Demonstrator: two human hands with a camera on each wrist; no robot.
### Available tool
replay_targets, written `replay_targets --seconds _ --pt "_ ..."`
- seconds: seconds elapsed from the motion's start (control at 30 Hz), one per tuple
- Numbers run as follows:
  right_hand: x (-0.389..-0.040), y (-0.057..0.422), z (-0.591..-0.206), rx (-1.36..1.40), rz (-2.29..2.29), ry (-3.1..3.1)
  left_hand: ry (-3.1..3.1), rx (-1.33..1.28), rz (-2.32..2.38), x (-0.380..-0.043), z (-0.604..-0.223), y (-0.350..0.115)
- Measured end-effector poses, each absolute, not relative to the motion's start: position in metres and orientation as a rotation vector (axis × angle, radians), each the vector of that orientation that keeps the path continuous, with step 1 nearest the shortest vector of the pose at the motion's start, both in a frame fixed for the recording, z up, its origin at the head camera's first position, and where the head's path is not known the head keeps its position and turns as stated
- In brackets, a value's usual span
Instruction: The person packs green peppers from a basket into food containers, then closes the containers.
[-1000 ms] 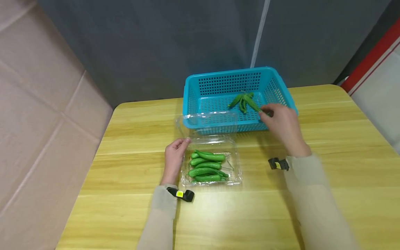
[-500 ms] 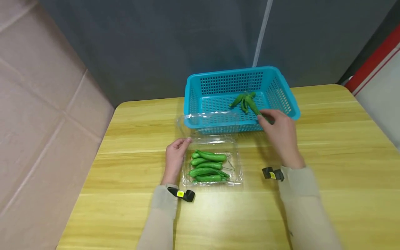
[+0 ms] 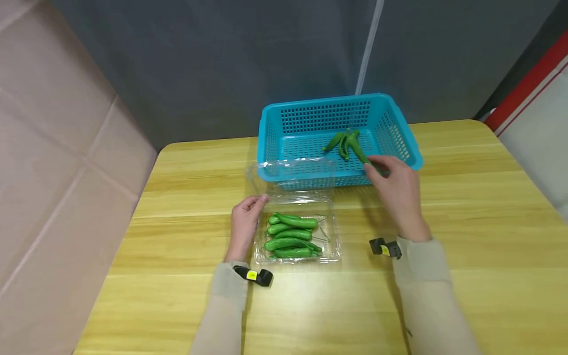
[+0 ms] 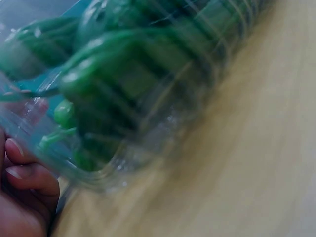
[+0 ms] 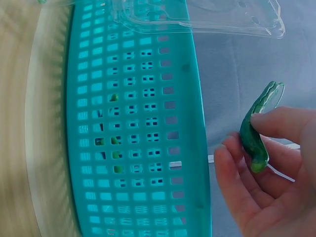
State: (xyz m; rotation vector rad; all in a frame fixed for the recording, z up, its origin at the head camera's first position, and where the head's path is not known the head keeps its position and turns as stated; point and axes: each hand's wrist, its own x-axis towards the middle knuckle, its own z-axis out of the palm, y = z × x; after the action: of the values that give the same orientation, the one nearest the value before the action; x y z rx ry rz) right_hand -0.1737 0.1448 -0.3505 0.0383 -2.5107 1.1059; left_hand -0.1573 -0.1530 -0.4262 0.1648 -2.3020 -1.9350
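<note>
My right hand (image 3: 397, 190) pinches a green chili pepper (image 5: 252, 131) between thumb and fingers, over the near right rim of a blue plastic basket (image 3: 306, 106). Seen from the head, the pepper slants away from the fingertips and overlaps a few more green peppers (image 3: 332, 143) on the basket floor. My left hand (image 3: 244, 221) holds the left edge of a clear plastic clamshell container (image 3: 334, 249) close to its hinge. Several green peppers (image 3: 290, 242) lie side by side in its base, stems mostly to the right. The left wrist view is blurred.
The container's raised clear lid (image 3: 306, 170) leans back over the basket's near left rim. Both stand on a wooden table (image 3: 186, 207). A dark grey partition (image 3: 213, 74) rises behind the table, and a pinkish padded wall (image 3: 57, 162) is on the left.
My right hand has shifted slightly toward me, its wrist turning, still with the pepper in its fingers. My left hand and the container keep their places.
</note>
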Motion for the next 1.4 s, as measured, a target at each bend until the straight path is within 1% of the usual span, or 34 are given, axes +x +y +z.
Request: replay_targets --seconds 0.33,0.6,1.2,1.4 --pt "-0.171 0.145 -0.348 0.059 1.120 -2.515 -2.308 0.160 -1.940 -0.158 -0.428 -0.154" --pt "-0.165 0.144 -0.340 0.139 1.117 -2.510 -2.316 0.144 -1.925 -0.159 -0.428 -0.153" --pt "-0.149 0.129 -0.319 0.666 0.897 -2.467 -2.293 0.147 -1.916 -0.159 -0.428 -0.154" --pt "-0.150 0.124 -0.322 0.791 0.858 -2.512 -2.303 0.157 -1.928 -0.158 -0.425 -0.153"
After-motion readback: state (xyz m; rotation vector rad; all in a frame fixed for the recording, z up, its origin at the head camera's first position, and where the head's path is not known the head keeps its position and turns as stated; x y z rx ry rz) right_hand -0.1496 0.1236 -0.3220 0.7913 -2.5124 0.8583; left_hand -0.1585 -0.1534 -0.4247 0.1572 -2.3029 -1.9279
